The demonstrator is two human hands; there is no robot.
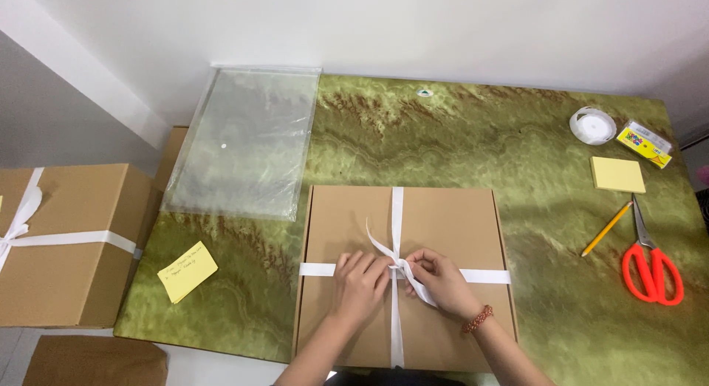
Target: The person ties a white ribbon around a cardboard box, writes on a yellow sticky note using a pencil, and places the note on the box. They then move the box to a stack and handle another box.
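Left hand [360,280] and right hand [442,281] both pinch the white ribbon [397,231] at its crossing atop the flat cardboard box [450,223] on the desk [458,142]; uneven pull could likely slacken the knot.

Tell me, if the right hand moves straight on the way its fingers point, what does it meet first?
The right hand points left toward the ribbon knot on the cardboard box; just past the knot lies the left hand.

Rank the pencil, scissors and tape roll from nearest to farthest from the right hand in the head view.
From the right hand:
1. Pencil, to its right on the table.
2. Scissors, further right, beyond the pencil.
3. Tape roll, far right corner, near the wall.
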